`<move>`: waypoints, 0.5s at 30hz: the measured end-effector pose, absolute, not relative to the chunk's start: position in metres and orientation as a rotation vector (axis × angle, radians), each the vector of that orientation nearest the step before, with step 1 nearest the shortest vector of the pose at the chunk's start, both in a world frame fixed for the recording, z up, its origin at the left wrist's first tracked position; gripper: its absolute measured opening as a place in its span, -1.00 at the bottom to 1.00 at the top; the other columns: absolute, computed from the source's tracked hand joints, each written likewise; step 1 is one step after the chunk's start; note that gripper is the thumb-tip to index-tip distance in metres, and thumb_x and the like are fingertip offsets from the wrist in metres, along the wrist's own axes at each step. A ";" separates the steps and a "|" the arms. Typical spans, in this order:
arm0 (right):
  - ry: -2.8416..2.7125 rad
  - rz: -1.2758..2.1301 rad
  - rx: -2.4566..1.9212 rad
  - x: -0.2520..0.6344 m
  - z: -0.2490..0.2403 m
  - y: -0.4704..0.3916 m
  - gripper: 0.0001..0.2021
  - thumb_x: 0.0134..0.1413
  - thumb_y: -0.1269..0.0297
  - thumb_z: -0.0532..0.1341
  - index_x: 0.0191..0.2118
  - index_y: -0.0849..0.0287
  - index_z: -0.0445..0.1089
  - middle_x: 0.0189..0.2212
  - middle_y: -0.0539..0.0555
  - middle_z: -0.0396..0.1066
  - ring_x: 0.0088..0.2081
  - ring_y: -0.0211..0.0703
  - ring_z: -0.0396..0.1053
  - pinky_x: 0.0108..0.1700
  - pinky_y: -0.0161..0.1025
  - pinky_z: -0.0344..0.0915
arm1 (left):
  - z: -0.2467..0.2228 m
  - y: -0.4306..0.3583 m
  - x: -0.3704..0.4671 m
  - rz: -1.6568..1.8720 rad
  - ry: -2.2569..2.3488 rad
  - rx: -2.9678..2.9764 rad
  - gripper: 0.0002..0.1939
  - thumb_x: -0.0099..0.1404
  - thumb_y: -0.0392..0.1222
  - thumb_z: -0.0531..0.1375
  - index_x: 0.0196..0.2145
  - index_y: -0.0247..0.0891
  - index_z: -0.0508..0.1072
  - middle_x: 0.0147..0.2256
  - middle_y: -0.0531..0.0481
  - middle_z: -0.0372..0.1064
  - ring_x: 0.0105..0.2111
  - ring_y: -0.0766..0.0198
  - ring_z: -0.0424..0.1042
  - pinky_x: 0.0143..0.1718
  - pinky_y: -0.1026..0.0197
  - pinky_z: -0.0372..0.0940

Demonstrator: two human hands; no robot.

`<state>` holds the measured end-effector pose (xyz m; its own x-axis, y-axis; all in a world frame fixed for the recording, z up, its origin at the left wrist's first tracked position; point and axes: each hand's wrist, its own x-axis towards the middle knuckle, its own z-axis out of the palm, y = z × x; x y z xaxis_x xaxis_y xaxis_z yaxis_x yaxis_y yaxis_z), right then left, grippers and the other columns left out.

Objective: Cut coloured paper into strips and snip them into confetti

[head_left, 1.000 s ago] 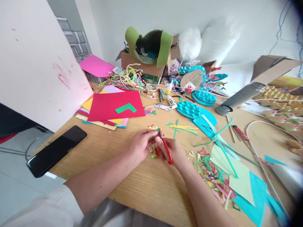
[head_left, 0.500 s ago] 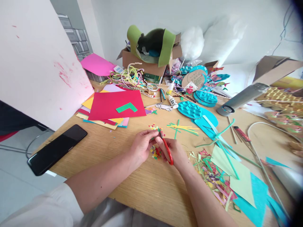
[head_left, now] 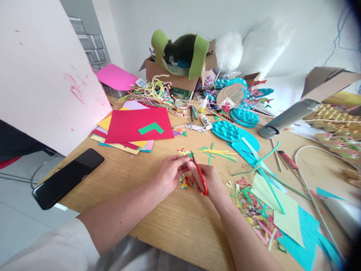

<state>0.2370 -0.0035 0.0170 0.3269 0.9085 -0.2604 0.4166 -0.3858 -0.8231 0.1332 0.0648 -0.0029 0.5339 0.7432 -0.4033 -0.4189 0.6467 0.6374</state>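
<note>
Just beneath the right hand (head_left: 210, 180) gripping red scissors (head_left: 201, 177), confetti (head_left: 186, 183) lies

Red-handled scissors (head_left: 200, 176) over a confetti pile (head_left: 186, 183)
Blades point away, tilted up; tiny multicoloured paper bits lie heaped on the worktop just beneath.

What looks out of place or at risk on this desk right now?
The black phone lies at the table's near-left corner, one end past the edge. A silver cylinder lies tipped on its side. Paper scraps litter the wood beside the right hand holding red scissors.
</note>
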 end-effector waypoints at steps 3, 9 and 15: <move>-1.141 1.000 -1.939 0.237 0.018 -0.004 -0.42 -0.04 -0.29 0.06 -0.65 0.18 0.17 -0.83 -0.03 0.17 -0.79 -0.33 0.12 -0.73 -0.40 -0.01 | -0.003 0.065 0.133 0.731 0.707 0.515 -0.89 -0.10 -0.32 0.34 -0.56 -0.31 0.46 -0.45 -0.04 0.48 -0.39 0.28 0.46 -0.26 0.24 0.32; -1.087 1.139 -1.920 0.240 0.021 -0.004 -0.46 -0.01 -0.24 0.08 -0.64 0.19 0.19 -0.83 -0.03 0.19 -0.79 -0.33 0.15 -0.73 -0.40 0.04 | -0.001 0.073 0.130 0.703 0.684 0.558 -0.90 -0.09 -0.35 0.33 -0.55 -0.35 0.46 -0.46 -0.06 0.48 -0.42 0.28 0.46 -0.25 0.20 0.33; -1.087 1.193 -1.885 0.244 0.028 -0.006 -0.51 0.03 -0.17 0.10 -0.56 0.22 0.28 -0.77 -0.01 0.27 -0.73 -0.30 0.23 -0.68 -0.42 0.10 | 0.002 0.091 0.123 0.634 0.601 0.663 -0.89 -0.08 -0.36 0.32 -0.52 -0.37 0.45 -0.43 -0.15 0.52 -0.38 0.18 0.51 -0.23 0.12 0.36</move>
<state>0.2444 -0.0056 0.0277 0.2428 0.8902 -0.3854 0.3006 -0.4468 -0.8426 0.1234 0.0905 0.0024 0.6554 0.6941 -0.2979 -0.3338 0.6199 0.7101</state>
